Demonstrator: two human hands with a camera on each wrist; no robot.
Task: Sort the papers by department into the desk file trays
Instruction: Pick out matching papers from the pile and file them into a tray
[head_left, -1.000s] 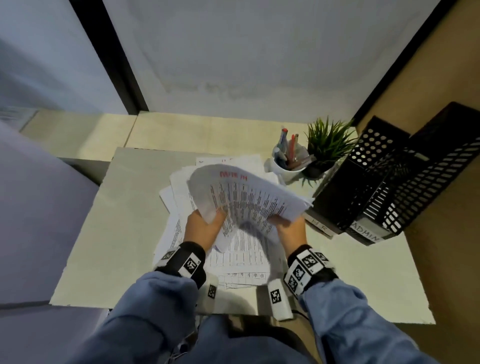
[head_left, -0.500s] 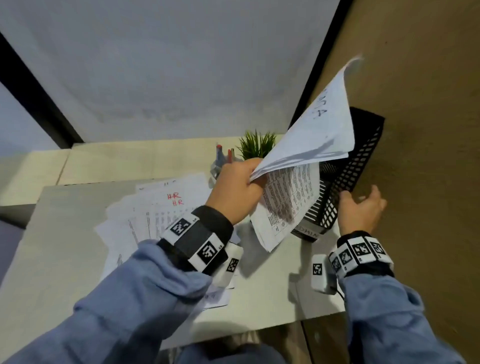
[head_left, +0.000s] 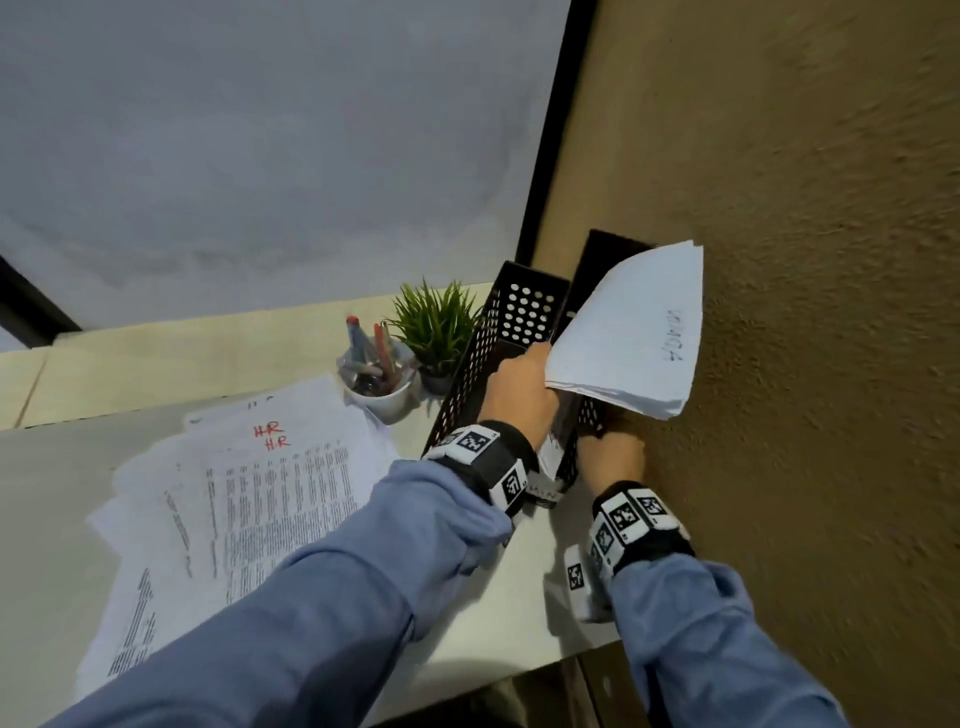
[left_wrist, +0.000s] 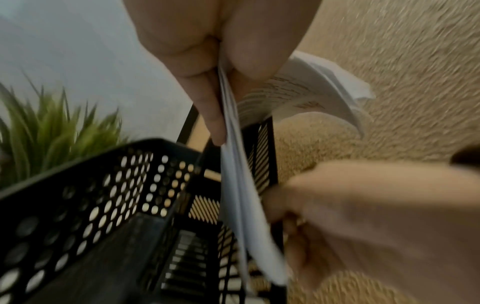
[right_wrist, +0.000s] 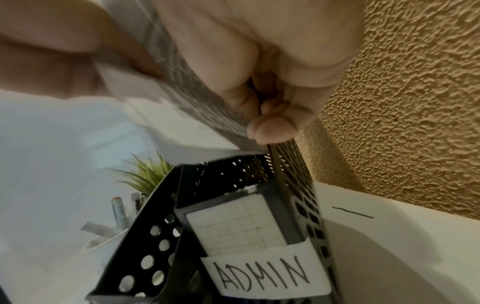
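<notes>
My left hand (head_left: 519, 395) pinches a bundle of white papers (head_left: 628, 332) with "ADMIN" handwritten on the back. The bundle's lower edge dips into the slotted black tray (head_left: 587, 415) that stands against the wall. In the left wrist view my left hand (left_wrist: 223, 115) holds the sheets (left_wrist: 244, 205) edge-on above that tray. My right hand (head_left: 613, 457) grips the tray's right side wall. In the right wrist view my right hand (right_wrist: 270, 119) curls over the wall (right_wrist: 298, 174), above the ADMIN label (right_wrist: 262, 273). A second tray with round holes (head_left: 509, 332) stands just left. A loose pile marked "HR" in red (head_left: 270, 493) lies on the desk (head_left: 41, 519).
A white cup of pens (head_left: 382, 384) and a small green plant (head_left: 434, 327) stand behind the pile, left of the trays. A rough tan wall (head_left: 779, 260) runs close along the ADMIN tray's right side. The desk's front edge is near my forearms.
Both hands held the bundle over the pile. My left hand alone swung it right and lowered it into the ADMIN tray. My right hand let go and took hold of the tray wall.
</notes>
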